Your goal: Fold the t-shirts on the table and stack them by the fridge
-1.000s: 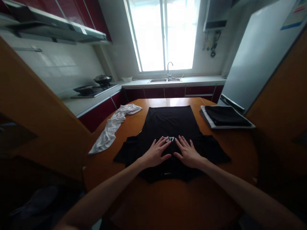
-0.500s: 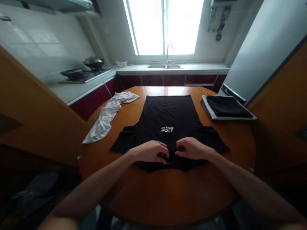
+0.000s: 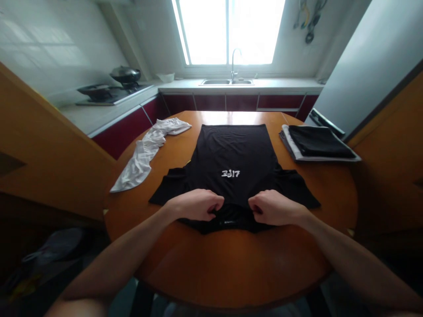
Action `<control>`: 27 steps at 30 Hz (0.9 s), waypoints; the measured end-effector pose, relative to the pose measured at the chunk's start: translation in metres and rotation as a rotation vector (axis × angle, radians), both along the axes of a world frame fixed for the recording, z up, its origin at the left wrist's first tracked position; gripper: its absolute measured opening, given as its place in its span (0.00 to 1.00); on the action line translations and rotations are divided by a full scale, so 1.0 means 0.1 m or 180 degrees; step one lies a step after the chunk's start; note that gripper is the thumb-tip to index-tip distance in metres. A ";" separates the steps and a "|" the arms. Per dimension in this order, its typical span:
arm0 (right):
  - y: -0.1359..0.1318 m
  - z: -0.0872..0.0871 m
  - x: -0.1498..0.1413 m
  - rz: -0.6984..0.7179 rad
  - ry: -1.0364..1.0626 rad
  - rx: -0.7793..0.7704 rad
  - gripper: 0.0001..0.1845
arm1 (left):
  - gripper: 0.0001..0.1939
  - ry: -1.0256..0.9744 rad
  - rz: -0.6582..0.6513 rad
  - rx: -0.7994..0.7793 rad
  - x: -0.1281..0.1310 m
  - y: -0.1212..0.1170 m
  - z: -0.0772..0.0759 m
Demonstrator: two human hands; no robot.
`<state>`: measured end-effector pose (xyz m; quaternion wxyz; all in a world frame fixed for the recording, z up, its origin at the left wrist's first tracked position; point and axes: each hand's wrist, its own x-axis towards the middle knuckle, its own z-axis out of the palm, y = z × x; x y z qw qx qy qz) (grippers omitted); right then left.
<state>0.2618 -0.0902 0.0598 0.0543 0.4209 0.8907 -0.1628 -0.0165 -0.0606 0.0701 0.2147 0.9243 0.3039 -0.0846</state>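
Observation:
A black T-shirt [image 3: 233, 149] lies spread on the wooden table, its hem toward the window and its neck toward me. White lettering shows upside down on its middle, and the sleeves stick out to both sides. Near the collar, my left hand [image 3: 200, 204] is closed with its fingers curled on the shirt's cloth. Across from it, my right hand [image 3: 274, 207] pinches the cloth right of the neck. The fingertips of both hands are partly hidden. Between the hands, the inside of the neck with a small label is visible.
A crumpled white garment [image 3: 140, 156] lies at the table's left. Folded black and white clothes [image 3: 322, 143] are stacked at its right. Beyond the round table [image 3: 234, 268] are a counter with a sink [image 3: 216, 82], a stove with pans [image 3: 125, 75] and a fridge [image 3: 366, 61].
Both hands have gone from lying flat on the lettering to closing on cloth nearer the collar, then moved apart slightly. The lettering is uncovered. My view has tilted down.

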 end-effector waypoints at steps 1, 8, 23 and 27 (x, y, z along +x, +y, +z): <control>0.00 0.03 0.01 -0.0033 0.0027 -0.0001 0.03 | 0.09 -0.0062 -0.0107 -0.0060 0.02 -0.01 0.01; -0.05 0.10 0.00 0.0367 0.0323 -0.0492 0.06 | 0.09 -0.0129 -0.0479 -0.0106 0.14 -0.17 -0.01; -0.09 0.05 0.04 0.0806 0.0087 -0.0707 0.07 | 0.08 -0.0496 -0.0809 -0.0374 0.16 -0.20 -0.07; -0.08 0.07 0.01 0.0779 0.0462 -0.0580 0.11 | 0.04 -0.0734 -0.0776 -0.0522 0.12 -0.12 -0.01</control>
